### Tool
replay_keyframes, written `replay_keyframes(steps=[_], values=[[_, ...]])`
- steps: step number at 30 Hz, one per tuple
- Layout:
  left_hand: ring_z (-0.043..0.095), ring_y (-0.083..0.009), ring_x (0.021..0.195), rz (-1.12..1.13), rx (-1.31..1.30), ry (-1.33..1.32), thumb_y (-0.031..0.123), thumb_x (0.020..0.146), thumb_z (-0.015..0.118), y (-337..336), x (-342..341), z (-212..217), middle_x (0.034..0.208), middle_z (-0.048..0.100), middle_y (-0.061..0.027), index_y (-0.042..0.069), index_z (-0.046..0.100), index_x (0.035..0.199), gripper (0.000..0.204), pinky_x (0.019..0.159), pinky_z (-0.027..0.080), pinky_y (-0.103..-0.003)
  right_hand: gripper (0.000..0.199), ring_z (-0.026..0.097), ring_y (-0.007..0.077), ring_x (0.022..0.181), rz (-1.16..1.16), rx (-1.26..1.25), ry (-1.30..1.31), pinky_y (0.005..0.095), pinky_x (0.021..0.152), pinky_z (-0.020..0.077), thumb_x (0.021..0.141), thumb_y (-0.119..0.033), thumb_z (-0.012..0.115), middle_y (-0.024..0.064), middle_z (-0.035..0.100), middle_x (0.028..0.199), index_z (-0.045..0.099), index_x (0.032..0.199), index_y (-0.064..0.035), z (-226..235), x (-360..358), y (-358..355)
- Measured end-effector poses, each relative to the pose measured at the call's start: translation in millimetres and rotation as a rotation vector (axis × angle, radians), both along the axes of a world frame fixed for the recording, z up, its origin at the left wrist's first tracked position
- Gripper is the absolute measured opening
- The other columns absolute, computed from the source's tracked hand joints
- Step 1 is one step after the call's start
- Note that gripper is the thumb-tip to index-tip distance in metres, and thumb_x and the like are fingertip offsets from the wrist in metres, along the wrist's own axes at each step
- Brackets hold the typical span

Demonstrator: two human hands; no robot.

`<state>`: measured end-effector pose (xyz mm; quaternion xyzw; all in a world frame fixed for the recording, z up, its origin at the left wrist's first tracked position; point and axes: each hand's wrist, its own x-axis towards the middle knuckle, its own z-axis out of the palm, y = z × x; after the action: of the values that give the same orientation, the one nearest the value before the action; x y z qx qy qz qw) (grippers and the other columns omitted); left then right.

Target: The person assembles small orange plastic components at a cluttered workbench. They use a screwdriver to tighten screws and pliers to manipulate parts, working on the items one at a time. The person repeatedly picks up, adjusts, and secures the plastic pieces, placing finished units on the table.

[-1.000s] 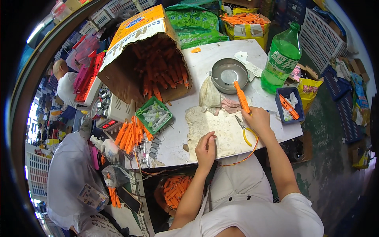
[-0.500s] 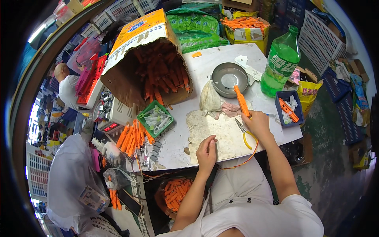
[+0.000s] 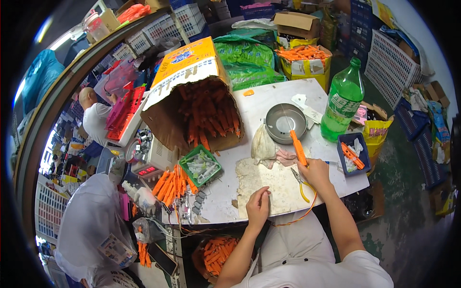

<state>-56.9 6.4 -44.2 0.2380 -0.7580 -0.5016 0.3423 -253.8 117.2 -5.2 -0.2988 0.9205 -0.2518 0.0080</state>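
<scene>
Fingers and thumb of the right hand point(image 3: 318, 174) gripped an orange tool point(image 3: 298, 149), which reached forward, its thin tip over the metal bowl point(image 3: 275, 122). Yellow-handled pliers point(image 3: 301, 190) lay just left of that hand. The left hand point(image 3: 259, 206) was loosely curled near the worn board's point(image 3: 271, 185) close edge, with a pale cloth point(image 3: 262, 145) farther ahead of it.

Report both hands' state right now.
Left hand: loosely open, nothing visible in it.
Right hand: closed, holding the slim orange tool.
</scene>
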Motion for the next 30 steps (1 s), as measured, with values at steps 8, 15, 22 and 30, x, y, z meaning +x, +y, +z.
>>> replay_keyframes(steps=[8, 15, 22, 30], values=[[0.061, -0.0167, 0.081, 0.001, -0.019, 0.003, 0.011, 0.091, 0.051, -1.1, -4.0, 4.4, 0.087, 0.066, -0.0105, -0.001, 0.062, 0.103, 0.02, 0.073, 0.047, -0.026, 0.04, 0.059, 0.0278, 0.05, -0.013, -0.125, -0.066, 0.0384, 0.05, 0.0445, 0.081, -0.044, 0.059, 0.0144, 0.06, 0.058, 0.069, 0.076, -0.0049, -3.1, -8.0, -2.2], [0.062, -0.0275, 0.083, 0.04, -0.116, 0.034, 0.007, 0.086, 0.053, -1.9, -3.5, 3.0, 0.087, 0.066, -0.013, 0.003, 0.064, 0.1, 0.018, 0.075, 0.048, -0.034, 0.025, 0.041, 0.0048, 0.041, 0.033, -0.856, -1.019, 0.0189, 0.038, 0.03, 0.088, -0.027, 0.055, -0.0023, 0.051, 0.061, 0.059, 0.076, -0.0053, 15.3, 18.1, -1.2], [0.059, -0.0314, 0.082, 0.015, -0.148, 0.005, 0.007, 0.084, 0.056, 1.5, 3.7, -4.3, 0.084, 0.063, -0.0138, 0.003, 0.061, 0.098, 0.016, 0.074, 0.046, -0.039, 0.03, 0.055, 0.0092, 0.058, 0.758, -0.417, -0.669, 0.0233, 0.054, 0.0442, 0.081, -0.03, 0.065, 0.0025, 0.062, 0.07, 0.064, 0.08, -0.0001, 45.7, 127.0, -1.3], [0.062, -0.0231, 0.077, 0.063, -0.148, 0.044, 0.007, 0.087, 0.055, -0.6, -0.4, 9.1, 0.083, 0.064, -0.0127, 0.003, 0.064, 0.099, 0.016, 0.069, 0.048, -0.031, 0.028, 0.064, 0.0215, 0.071, 0.845, -0.323, -0.58, 0.0299, 0.062, 0.0482, 0.084, -0.032, 0.062, 0.0104, 0.065, 0.08, 0.064, 0.089, -0.0044, 52.2, 160.4, -4.6]])
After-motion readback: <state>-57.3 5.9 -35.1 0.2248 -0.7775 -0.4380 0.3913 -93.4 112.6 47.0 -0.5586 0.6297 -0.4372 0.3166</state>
